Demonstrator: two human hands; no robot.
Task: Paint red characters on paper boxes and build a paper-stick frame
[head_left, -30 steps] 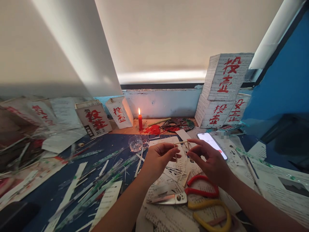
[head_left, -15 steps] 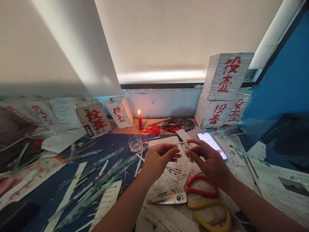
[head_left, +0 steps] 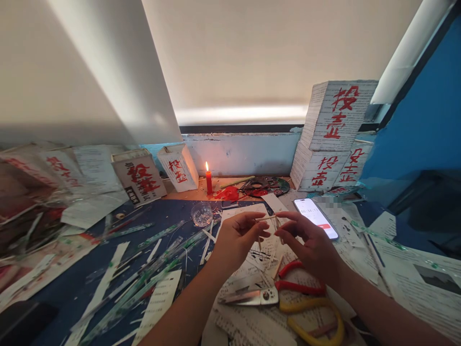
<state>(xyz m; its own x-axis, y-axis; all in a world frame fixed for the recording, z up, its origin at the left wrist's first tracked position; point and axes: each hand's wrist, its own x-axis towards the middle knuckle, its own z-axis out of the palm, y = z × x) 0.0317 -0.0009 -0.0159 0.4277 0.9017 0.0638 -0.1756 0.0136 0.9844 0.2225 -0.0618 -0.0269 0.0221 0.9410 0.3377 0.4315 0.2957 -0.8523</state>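
My left hand [head_left: 236,239] and my right hand [head_left: 308,238] face each other over the papers, fingers pinched. Between their fingertips spans a thin pale stick [head_left: 266,218]. Another short stick [head_left: 260,243] points down from my left fingers, and one more [head_left: 280,235] hangs by my right fingers; whether they are joined to the top one I cannot tell. Below the hands lie scissors [head_left: 268,295], with one red and one yellow handle, on printed paper strips [head_left: 257,322].
A red candle [head_left: 209,182] burns at the back, near a clear glass dish [head_left: 202,214]. A lit phone [head_left: 317,218] lies right of centre. Paper boxes with red characters stand left [head_left: 139,175] and right [head_left: 338,115]. Green-marked plastic strips [head_left: 154,274] cover the left side.
Both hands have shifted very slightly, moving a little closer together, and the sticks have tilted a bit with them. The scissors and candle stay where they were.
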